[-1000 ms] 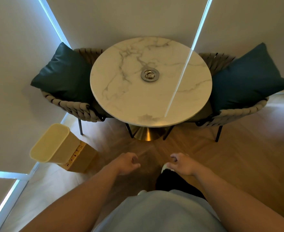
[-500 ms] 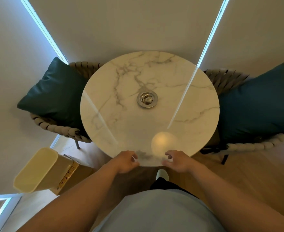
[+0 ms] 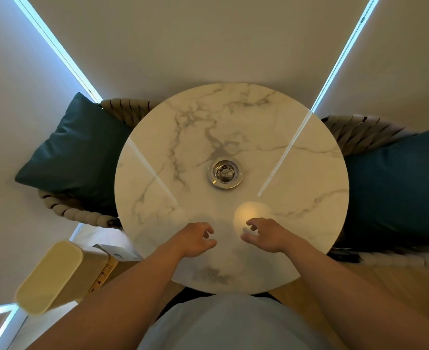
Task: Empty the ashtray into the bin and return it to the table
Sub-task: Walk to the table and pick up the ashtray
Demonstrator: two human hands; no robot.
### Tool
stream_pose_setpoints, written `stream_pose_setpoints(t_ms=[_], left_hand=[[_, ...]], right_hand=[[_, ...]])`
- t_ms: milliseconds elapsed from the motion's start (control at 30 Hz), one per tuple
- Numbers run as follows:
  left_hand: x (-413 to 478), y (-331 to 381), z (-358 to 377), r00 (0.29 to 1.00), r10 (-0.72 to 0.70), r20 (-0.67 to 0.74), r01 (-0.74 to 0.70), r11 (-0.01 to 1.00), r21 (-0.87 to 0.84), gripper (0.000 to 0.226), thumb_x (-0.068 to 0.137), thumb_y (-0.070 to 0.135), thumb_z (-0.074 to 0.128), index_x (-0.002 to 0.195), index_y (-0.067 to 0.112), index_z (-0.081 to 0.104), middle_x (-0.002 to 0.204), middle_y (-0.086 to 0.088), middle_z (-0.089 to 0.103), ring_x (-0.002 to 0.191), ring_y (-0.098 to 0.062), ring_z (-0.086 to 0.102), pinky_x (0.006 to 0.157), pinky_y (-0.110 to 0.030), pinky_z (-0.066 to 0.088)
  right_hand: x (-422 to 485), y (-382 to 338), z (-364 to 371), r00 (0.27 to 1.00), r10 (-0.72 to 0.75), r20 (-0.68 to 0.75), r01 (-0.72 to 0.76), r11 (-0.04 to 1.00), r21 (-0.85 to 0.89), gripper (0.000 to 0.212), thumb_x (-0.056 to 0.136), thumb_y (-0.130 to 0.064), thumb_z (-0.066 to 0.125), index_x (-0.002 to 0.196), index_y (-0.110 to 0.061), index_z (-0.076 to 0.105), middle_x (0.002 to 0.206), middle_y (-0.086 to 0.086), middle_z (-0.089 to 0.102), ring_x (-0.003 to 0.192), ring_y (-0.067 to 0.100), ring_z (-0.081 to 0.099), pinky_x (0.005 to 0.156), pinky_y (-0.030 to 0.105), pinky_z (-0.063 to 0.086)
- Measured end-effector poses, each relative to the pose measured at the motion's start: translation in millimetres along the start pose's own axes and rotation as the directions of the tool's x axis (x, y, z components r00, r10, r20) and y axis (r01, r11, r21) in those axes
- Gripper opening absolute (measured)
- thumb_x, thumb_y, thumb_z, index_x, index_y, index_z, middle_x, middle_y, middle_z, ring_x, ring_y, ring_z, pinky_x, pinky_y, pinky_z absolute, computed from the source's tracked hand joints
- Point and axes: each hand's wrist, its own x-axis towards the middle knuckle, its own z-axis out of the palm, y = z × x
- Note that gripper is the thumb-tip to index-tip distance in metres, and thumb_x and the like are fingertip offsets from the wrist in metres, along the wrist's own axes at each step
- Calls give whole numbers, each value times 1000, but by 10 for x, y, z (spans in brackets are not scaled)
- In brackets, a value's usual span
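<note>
A round silver ashtray (image 3: 225,174) with grey ash in its bowl sits near the middle of the round white marble table (image 3: 296,223). A pale yellow bin (image 3: 50,276) stands on the floor at the lower left, beside the table. My left hand (image 3: 195,239) hovers over the table's near part with fingers loosely curled and apart, holding nothing. My right hand (image 3: 265,234) is beside it, fingers spread, also empty. Both hands are well short of the ashtray.
A woven chair with a dark green cushion (image 3: 74,157) stands left of the table, and another chair with a teal cushion (image 3: 398,185) stands right. A wooden box (image 3: 104,269) sits behind the bin. Pale blinds hang behind the table.
I have stepped up to the table. Both hands moved from over the floor to above the table's near part, and their fingers have opened.
</note>
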Motion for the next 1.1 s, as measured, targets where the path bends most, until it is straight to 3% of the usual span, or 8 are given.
stream_pose_setpoints(t_ms=[233,467,767,967,1100], left_hand=[[408,-120,-502,995,102,7,-102,994,25,45,89,42,65,126,18,57,120,-1,62,102,-16,59,89,-29,47],[740,-159,-921,980,197,-35,-198,980,-8,46,87,41,67,127,20,56,122,-1,61,105,-17,59,94,-36,49],[1073,-123,-1121,962,179,-204,-178,984,27,79,74,48,77,140,22,42,132,-1,53,116,-18,54,96,-37,47],[1325,-110,-1033,961,134,-240,-136,991,9,101,63,48,85,145,23,32,137,-1,45,124,-20,48,101,-39,44],[1476,-69,-1002,948,166,-271,-159,986,49,109,57,48,86,146,21,29,132,-3,46,125,-21,45,99,-40,44]], right_hand=[[212,-242,-144,992,87,-87,-85,996,30,69,89,-54,58,143,-13,43,136,10,56,122,25,54,96,31,41],[444,-501,-288,974,154,-166,-145,987,62,68,86,-51,63,141,-15,45,134,9,57,120,25,55,97,31,42],[789,-530,-668,944,41,-328,-1,993,120,72,78,-40,77,137,-13,48,128,9,60,117,26,57,88,27,42],[1036,-361,-718,933,16,-359,36,990,137,92,72,-38,82,146,-9,35,147,10,46,135,27,42,107,32,34],[1233,-291,-700,933,-1,-360,48,991,122,89,64,-42,84,138,-17,40,135,9,52,125,30,48,101,38,41]])
